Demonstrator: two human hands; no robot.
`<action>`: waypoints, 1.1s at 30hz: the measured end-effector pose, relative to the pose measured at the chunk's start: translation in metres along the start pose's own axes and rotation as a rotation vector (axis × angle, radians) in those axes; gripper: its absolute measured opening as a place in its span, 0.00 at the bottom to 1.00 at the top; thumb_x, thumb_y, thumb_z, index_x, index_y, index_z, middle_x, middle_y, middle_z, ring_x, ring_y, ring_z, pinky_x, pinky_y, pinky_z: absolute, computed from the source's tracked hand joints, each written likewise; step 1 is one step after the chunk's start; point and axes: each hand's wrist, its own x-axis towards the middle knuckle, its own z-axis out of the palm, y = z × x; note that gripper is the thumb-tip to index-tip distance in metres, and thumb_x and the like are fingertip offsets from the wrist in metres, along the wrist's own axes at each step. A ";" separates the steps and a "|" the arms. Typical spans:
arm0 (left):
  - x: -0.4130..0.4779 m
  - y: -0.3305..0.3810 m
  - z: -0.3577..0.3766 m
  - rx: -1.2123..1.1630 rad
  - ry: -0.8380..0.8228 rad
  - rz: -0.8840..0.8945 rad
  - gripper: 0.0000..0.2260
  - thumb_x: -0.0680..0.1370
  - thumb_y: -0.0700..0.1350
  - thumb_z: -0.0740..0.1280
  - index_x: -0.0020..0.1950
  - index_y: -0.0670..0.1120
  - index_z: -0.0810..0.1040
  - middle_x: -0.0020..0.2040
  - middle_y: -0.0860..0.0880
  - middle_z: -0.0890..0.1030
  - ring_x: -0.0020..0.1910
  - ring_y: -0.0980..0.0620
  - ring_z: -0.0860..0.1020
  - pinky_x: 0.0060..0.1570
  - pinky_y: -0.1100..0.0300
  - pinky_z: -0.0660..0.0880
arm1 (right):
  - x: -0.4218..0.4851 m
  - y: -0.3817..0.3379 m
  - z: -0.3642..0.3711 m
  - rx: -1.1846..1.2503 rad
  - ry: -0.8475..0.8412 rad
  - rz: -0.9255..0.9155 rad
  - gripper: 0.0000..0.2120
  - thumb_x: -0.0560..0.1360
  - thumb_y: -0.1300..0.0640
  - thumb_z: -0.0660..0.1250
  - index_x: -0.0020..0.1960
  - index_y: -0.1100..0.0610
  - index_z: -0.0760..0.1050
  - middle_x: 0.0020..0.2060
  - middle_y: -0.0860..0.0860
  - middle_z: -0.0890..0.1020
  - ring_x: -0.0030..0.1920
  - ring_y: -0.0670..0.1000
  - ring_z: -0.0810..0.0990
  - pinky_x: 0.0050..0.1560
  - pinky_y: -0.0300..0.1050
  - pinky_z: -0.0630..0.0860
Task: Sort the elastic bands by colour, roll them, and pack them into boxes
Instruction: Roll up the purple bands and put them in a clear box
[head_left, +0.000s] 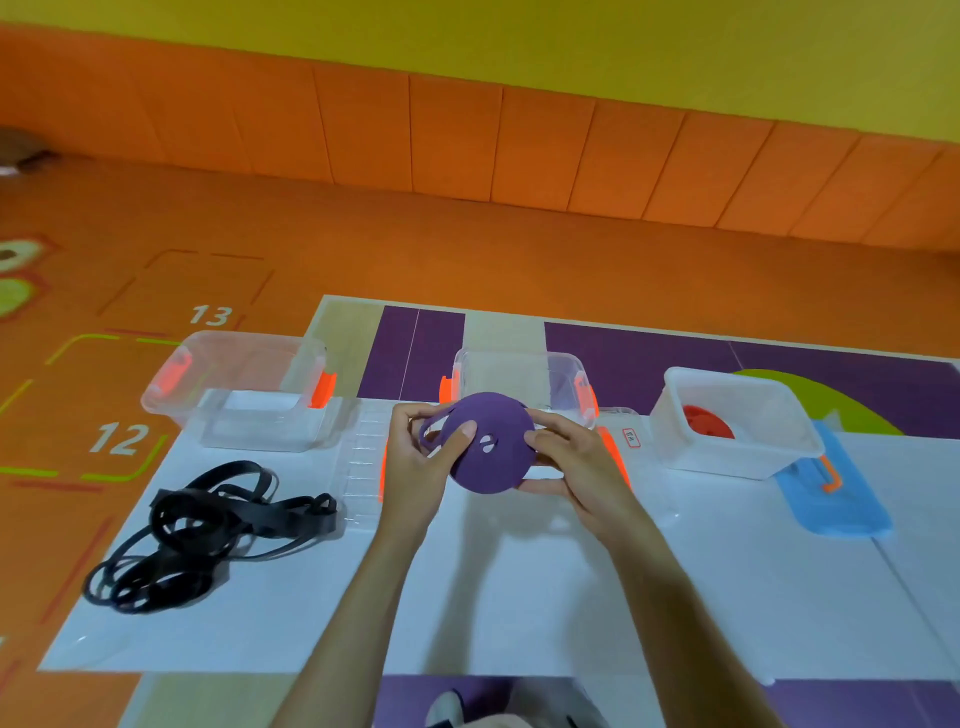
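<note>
- Purple band roll (491, 447) — a flat coil held above the white sheet (519, 597), mid-table, with its right edge covered by fingers.
- Left hand (421, 457) pinches the loose tail, thumb on the coil's face; right hand (571, 467) curls round the right rim.
- Clear box (524, 371) behind the roll is partly hidden.
- Black bands (208, 530) lie tangled, near left.
- Red roll (706, 421) — blurred inside the right box (737, 457).

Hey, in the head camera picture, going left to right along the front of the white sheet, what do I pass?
black elastic bands → left hand → purple roll, gripped by both hands → right hand → white box holding a red roll → blue lid
</note>
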 end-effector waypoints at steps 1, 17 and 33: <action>0.002 -0.003 0.003 0.010 0.007 -0.010 0.18 0.72 0.48 0.81 0.58 0.49 0.78 0.57 0.55 0.84 0.57 0.51 0.83 0.54 0.54 0.82 | 0.001 0.003 -0.002 0.017 0.024 -0.005 0.14 0.82 0.59 0.69 0.65 0.48 0.84 0.57 0.57 0.87 0.55 0.58 0.88 0.49 0.58 0.87; 0.079 -0.061 0.053 0.164 -0.090 -0.270 0.22 0.75 0.40 0.80 0.68 0.53 0.83 0.66 0.50 0.83 0.62 0.45 0.84 0.57 0.45 0.85 | 0.094 0.040 -0.052 0.079 0.302 0.166 0.14 0.81 0.67 0.70 0.63 0.53 0.82 0.49 0.56 0.88 0.49 0.57 0.90 0.45 0.58 0.87; 0.225 -0.186 0.120 0.591 -0.099 -0.471 0.23 0.71 0.31 0.81 0.63 0.37 0.79 0.60 0.37 0.83 0.58 0.35 0.83 0.58 0.45 0.82 | 0.262 0.086 -0.111 -0.377 0.136 0.555 0.17 0.76 0.54 0.74 0.60 0.57 0.73 0.53 0.57 0.84 0.55 0.59 0.86 0.59 0.61 0.83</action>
